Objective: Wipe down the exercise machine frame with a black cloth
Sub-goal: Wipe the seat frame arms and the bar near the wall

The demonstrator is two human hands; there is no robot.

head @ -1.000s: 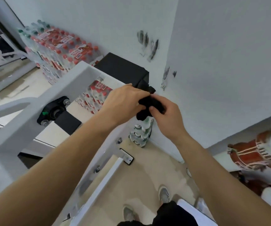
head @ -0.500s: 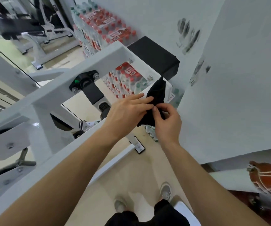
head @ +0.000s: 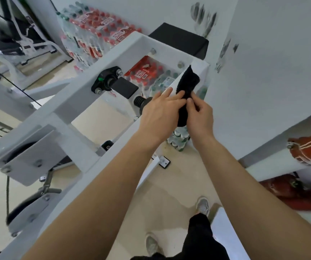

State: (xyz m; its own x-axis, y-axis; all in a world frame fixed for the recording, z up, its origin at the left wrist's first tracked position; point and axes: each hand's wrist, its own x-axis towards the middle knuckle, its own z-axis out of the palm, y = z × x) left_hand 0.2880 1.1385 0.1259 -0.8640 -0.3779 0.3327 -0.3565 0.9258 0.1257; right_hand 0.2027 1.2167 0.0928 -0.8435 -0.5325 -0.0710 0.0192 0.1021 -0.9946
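A black cloth point(head: 187, 85) hangs stretched upright between both hands, in front of the white machine frame point(head: 87, 87). My left hand point(head: 160, 111) lies against the cloth's left side with its fingers nearly straight. My right hand point(head: 200, 113) pinches the cloth's right edge between thumb and curled fingers. The cloth's upper end stands just before the frame's top right corner point(head: 197, 62); I cannot tell if it touches. A black bearing block point(head: 106, 79) is bolted onto the frame's slanted beam.
Packs of red-capped water bottles point(head: 94, 34) are stacked by the wall behind the frame, with a black box point(head: 179, 40) beside them. A white wall point(head: 272, 62) stands close on the right. Red bags point(head: 308, 149) sit on a shelf at right. My shoes point(head: 203, 205) are below.
The view has risen and swung left, showing more of the frame. The bunched cloth has been pulled out long and upright between my hands, and my left fingers have straightened.
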